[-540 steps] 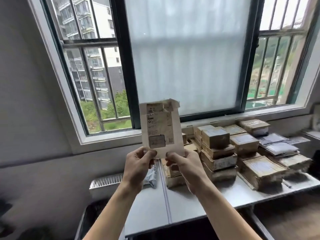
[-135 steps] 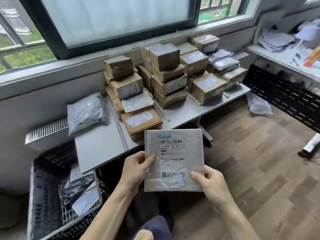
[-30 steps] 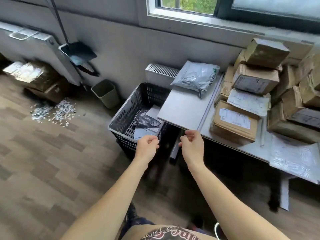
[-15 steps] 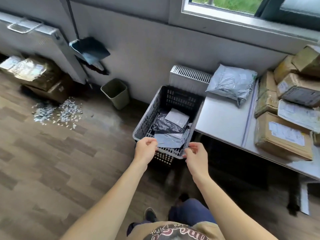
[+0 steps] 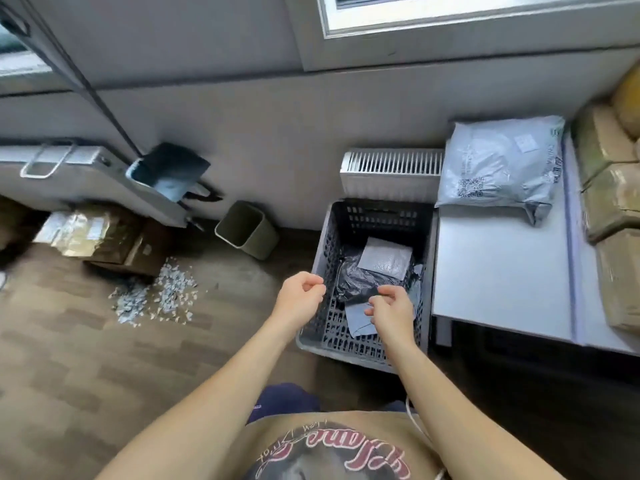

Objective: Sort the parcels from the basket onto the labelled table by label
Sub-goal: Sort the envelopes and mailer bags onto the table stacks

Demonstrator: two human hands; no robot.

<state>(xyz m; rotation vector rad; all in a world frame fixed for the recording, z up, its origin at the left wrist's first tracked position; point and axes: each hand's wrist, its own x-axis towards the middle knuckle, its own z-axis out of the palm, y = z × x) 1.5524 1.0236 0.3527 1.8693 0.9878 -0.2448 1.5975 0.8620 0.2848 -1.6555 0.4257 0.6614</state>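
Head view: the grey parcel held a few seconds ago is gone from the hands, and the gaze has swung from the table [image 5: 498, 289] down to the basket [image 5: 323, 258] beside it. Half a second ago both hands were at its near rim. Now the left hand [image 5: 301, 297] hovers over the left wall, fingers loosely curled and empty. The right hand [image 5: 393, 311], also loosely curled and empty, is over the contents, just short of the black bag [image 5: 356, 278]. A flat grey parcel [image 5: 386, 258] lies on that bag. One parcel looks sorted and the next pick is starting.
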